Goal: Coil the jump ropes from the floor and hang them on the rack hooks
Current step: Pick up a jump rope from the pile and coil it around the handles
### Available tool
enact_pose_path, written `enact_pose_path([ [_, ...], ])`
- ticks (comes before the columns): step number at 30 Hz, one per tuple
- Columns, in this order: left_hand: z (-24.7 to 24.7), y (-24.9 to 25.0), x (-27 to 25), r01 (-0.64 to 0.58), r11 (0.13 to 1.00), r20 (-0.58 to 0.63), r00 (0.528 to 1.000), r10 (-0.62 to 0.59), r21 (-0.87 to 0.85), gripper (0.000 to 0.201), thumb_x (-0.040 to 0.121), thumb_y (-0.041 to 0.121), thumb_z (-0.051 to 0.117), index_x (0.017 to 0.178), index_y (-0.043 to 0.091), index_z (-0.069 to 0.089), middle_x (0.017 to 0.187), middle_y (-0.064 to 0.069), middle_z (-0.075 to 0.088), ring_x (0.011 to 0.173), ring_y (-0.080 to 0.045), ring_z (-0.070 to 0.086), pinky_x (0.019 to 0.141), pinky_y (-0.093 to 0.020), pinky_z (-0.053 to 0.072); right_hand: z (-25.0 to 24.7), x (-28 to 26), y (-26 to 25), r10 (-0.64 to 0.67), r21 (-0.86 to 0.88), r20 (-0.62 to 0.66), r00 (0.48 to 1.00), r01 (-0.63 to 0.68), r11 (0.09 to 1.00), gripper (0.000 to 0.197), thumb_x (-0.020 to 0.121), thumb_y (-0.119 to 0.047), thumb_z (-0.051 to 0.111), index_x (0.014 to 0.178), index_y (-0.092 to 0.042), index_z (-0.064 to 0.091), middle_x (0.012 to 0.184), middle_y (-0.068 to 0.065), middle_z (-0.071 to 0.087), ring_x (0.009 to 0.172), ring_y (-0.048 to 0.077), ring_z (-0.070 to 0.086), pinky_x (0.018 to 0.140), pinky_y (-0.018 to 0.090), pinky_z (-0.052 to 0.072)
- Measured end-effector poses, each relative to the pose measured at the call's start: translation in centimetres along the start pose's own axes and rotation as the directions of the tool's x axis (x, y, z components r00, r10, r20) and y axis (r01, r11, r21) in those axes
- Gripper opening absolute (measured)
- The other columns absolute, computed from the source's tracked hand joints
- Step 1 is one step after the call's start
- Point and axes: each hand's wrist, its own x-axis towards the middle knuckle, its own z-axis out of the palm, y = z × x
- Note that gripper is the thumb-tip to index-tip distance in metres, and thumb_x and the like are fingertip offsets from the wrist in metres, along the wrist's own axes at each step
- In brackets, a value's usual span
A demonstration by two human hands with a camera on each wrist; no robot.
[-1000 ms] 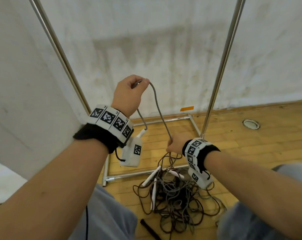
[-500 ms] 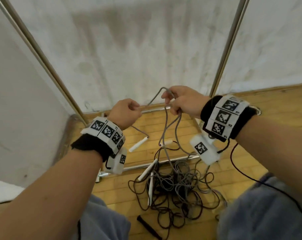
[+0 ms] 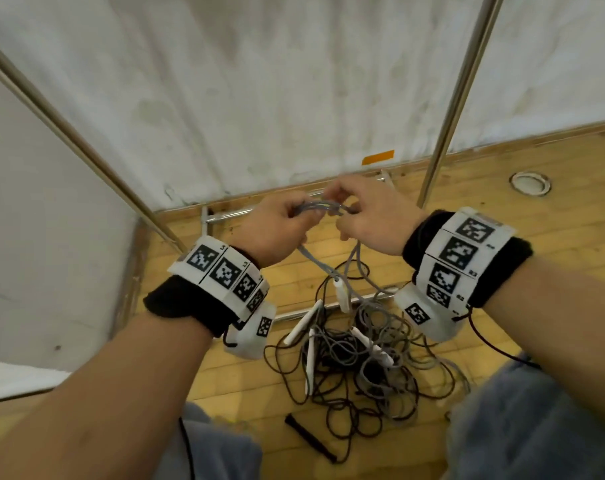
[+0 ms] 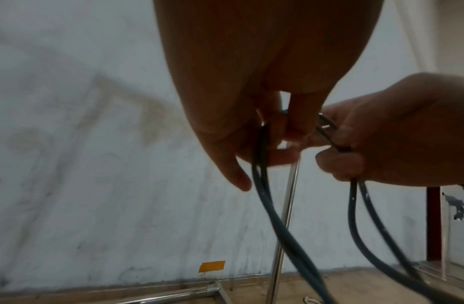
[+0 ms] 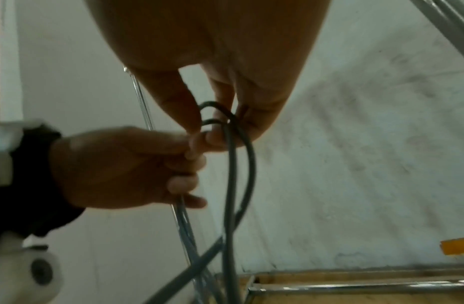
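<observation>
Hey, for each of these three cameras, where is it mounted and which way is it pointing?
Head: on the person's head, facing down at both hands, forearms, the floor pile.
Left wrist: under the left hand, looking along it toward the wall; the right hand shows too.
Right wrist: under the right hand, facing the wall; the left hand shows.
All three share the grey rope.

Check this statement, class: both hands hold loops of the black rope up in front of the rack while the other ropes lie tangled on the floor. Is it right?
One detail is wrong: the rope held is grey, not black. The head view shows the left hand and right hand gripping loops of the grey rope in front of the rack, with the tangled ropes on the floor.
</observation>
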Motion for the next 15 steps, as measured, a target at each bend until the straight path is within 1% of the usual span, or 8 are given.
enact_pose_path([
  [1, 0.0, 0.1, 0.0, -0.009, 1.000, -0.051, 0.999, 0.010, 0.018, 0.013, 0.092, 0.016, 0.058, 0.084, 0.008, 0.065, 0.059, 0.006, 0.051, 0.053, -0.005, 0.055, 0.064, -0.041, 0.054, 0.1, -0.1, 0.5, 0.014, -0.028, 0.029, 0.999, -0.013, 1.000, 0.016, 0.083, -0.012, 0.057, 0.093, -0.025, 0.057, 0.084, -0.007, 0.062, 0.073, 0.016, 0.062, 0.068, 0.034, 0.052],
  [2, 0.0, 0.3, 0.1, -0.006, 1.000, -0.099, 0.995, 0.007, 0.009, 0.014, 0.092, 0.015, 0.057, 0.083, 0.007, 0.064, 0.059, 0.005, 0.047, 0.053, -0.005, 0.052, 0.066, -0.044, 0.056, 0.1, -0.3, 0.9, 0.029, -0.039, 0.060, 0.998, -0.026, 0.999, 0.011, 0.084, -0.016, 0.058, 0.086, -0.026, 0.058, 0.076, -0.007, 0.063, 0.071, 0.014, 0.062, 0.069, 0.034, 0.050],
  [4, -0.5, 0.6, 0.4, 0.013, 1.000, -0.185, 0.983, -0.015, -0.010, 0.015, 0.091, 0.015, 0.057, 0.081, 0.006, 0.062, 0.061, 0.003, 0.045, 0.055, -0.009, 0.049, 0.068, -0.047, 0.055, 0.4, -0.7, 1.5, 0.052, -0.018, 0.138, 0.989, -0.050, 0.999, 0.014, 0.088, -0.019, 0.058, 0.076, -0.026, 0.057, 0.066, -0.006, 0.061, 0.064, 0.010, 0.058, 0.068, 0.032, 0.047],
  [7, -1.3, 0.7, 0.7, 0.006, 0.999, -0.231, 0.973, 0.002, 0.034, 0.015, 0.090, 0.016, 0.058, 0.081, 0.006, 0.063, 0.063, 0.000, 0.045, 0.061, -0.017, 0.047, 0.064, -0.041, 0.050, 0.5, -1.2, 2.1, 0.103, -0.055, 0.189, 0.977, -0.094, 0.994, 0.018, 0.094, -0.021, 0.052, 0.076, -0.025, 0.053, 0.070, -0.002, 0.059, 0.068, 0.013, 0.060, 0.070, 0.034, 0.050],
  [9, -1.8, 0.3, 0.8, 0.009, 0.997, -0.240, 0.971, 0.008, 0.072, 0.017, 0.091, 0.019, 0.059, 0.076, 0.010, 0.062, 0.060, 0.001, 0.045, 0.057, -0.015, 0.044, 0.056, -0.030, 0.041, -0.3, -1.2, 2.1, 0.129, -0.063, 0.101, 0.987, -0.123, 0.990, 0.017, 0.096, -0.024, 0.048, 0.080, -0.023, 0.055, 0.066, -0.003, 0.056, 0.065, 0.014, 0.058, 0.063, 0.029, 0.046],
  [11, -2.1, -0.3, 0.8, 0.044, 0.991, -0.230, 0.973, -0.015, 0.124, 0.022, 0.091, 0.025, 0.060, 0.074, 0.011, 0.061, 0.059, 0.000, 0.047, 0.055, -0.014, 0.044, 0.053, -0.026, 0.037, -1.6, -0.9, 1.9, 0.087, -0.036, -0.066, 0.994, -0.090, 0.995, 0.018, 0.097, -0.025, 0.046, 0.084, -0.019, 0.058, 0.061, -0.006, 0.048, 0.059, 0.012, 0.051, 0.057, 0.025, 0.042],
  [13, -2.1, -0.8, 0.5, 0.081, 0.977, -0.169, 0.984, -0.047, 0.199, 0.029, 0.092, 0.032, 0.059, 0.073, 0.009, 0.061, 0.063, -0.004, 0.054, 0.056, -0.014, 0.049, 0.053, -0.026, 0.039, -2.9, -0.5, 1.4, 0.000, -0.057, -0.200, 0.980, -0.012, 0.998, 0.019, 0.096, -0.026, 0.047, 0.084, -0.019, 0.060, 0.059, -0.009, 0.044, 0.053, 0.006, 0.043, 0.049, 0.012, 0.035],
  [15, -1.6, -1.3, 0.0, 0.089, 0.964, -0.087, 0.994, -0.069, 0.251, 0.029, 0.093, 0.033, 0.058, 0.072, 0.013, 0.059, 0.065, -0.003, 0.061, 0.057, -0.014, 0.053, 0.054, -0.025, 0.043, -3.5, -0.2, 0.8, -0.093, -0.106, -0.277, 0.956, 0.066, 0.992, 0.018, 0.096, -0.026, 0.049, 0.083, -0.019, 0.060, 0.060, -0.010, 0.046, 0.054, 0.003, 0.041, 0.047, 0.008, 0.032],
])
